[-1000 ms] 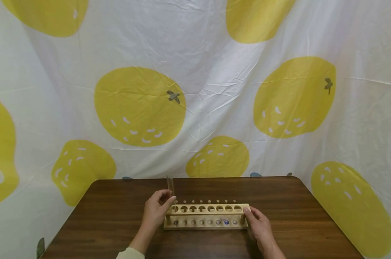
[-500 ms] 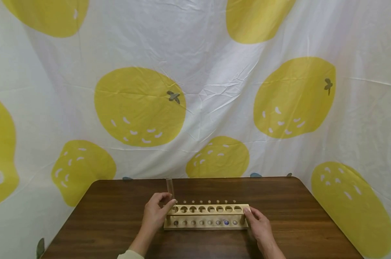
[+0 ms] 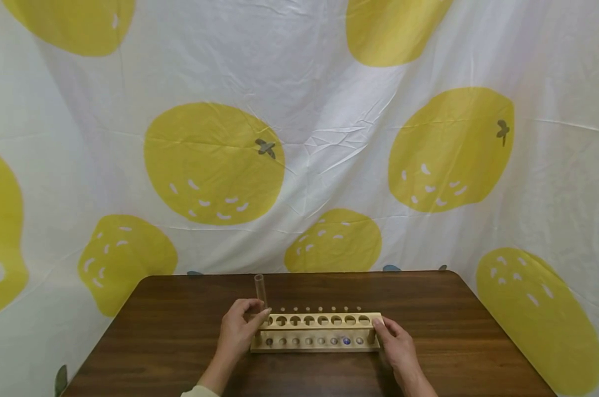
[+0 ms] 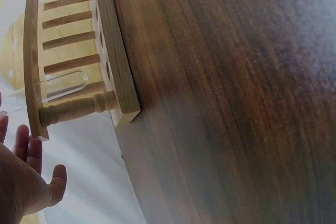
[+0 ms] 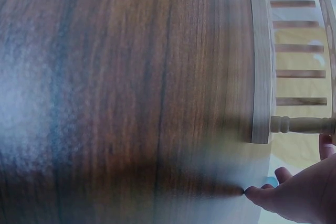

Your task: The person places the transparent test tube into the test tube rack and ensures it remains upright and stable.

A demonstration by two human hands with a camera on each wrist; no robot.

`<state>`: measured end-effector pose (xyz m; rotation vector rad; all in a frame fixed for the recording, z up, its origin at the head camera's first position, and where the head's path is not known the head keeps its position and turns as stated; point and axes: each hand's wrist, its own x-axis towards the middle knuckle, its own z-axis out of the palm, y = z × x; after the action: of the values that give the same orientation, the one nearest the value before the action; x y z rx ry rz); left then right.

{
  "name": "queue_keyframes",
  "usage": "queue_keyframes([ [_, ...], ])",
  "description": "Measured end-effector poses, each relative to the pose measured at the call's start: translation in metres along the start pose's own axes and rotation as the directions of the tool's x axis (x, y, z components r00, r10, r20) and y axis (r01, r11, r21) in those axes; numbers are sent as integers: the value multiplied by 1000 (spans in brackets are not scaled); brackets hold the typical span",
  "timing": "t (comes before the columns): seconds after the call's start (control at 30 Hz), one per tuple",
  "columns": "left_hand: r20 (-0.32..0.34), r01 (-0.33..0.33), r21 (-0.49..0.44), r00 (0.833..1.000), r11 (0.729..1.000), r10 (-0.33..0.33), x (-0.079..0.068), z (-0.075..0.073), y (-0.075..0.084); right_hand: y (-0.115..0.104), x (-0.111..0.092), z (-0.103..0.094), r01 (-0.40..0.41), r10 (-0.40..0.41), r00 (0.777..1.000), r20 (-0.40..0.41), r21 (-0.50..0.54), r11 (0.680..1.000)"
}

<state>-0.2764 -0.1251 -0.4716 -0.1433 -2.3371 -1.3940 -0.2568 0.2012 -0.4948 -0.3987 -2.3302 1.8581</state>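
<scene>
A pale wooden test tube rack (image 3: 323, 321) stands on the table, with a row of several round holes in its top board. My left hand (image 3: 239, 324) pinches a clear glass test tube (image 3: 260, 289) at the rack's left end. In the left wrist view the rounded bottom of the test tube (image 4: 68, 85) has passed through the top board and hangs above the base board. The tube stands nearly upright, its upper part rising above my fingers. My right hand (image 3: 397, 344) grips the rack's right end, thumb on the top board.
Short wooden pegs (image 3: 321, 309) line the rack's back edge. A blue spot (image 3: 346, 341) shows in one base dimple near the right. The dark wooden table (image 3: 180, 320) ends at a white curtain (image 3: 319, 138) with yellow fruit prints.
My left hand and the test tube have sunk a little, the tube's rim now lower and tipped more into view. The right hand and the rack have stayed put.
</scene>
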Motion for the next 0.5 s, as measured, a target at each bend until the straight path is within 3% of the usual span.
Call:
queue_keyframes([
  [0.5,22,-42,74,999,996,40,-2,1,-7,1,0,1,5,-5,1000,-17,-17,1000],
])
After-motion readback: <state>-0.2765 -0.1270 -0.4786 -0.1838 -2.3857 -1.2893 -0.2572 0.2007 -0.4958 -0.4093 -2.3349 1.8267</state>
